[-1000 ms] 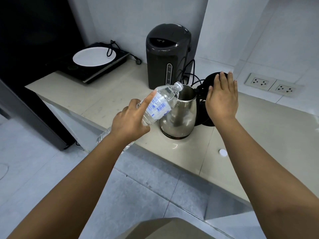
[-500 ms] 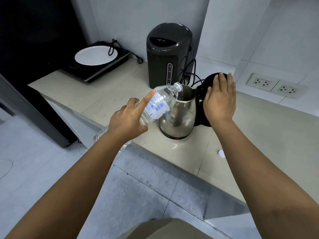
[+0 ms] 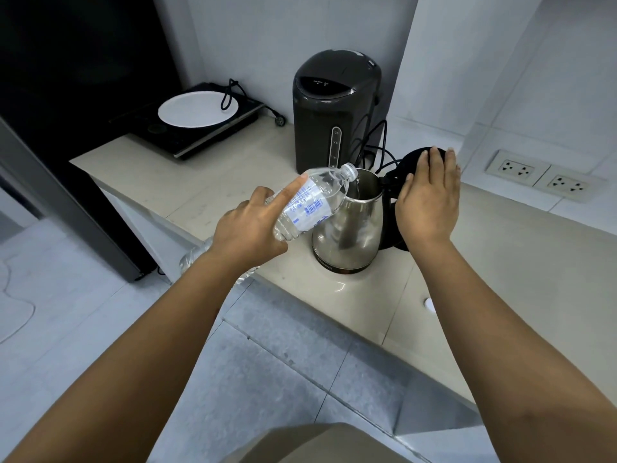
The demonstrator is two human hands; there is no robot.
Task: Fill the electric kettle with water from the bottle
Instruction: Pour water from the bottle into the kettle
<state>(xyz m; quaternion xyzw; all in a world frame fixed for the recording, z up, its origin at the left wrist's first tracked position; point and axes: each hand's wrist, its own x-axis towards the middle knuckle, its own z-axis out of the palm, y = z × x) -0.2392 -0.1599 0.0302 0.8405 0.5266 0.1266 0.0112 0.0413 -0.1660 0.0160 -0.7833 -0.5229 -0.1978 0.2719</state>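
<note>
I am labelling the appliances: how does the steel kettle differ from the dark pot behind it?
The kettle is shiny bare steel; the pot is matt dark grey. The kettle is shorter, the pot taller. The kettle's lid stands open while the bottle pours in; the pot is closed. Both stand upright on the counter.
</note>
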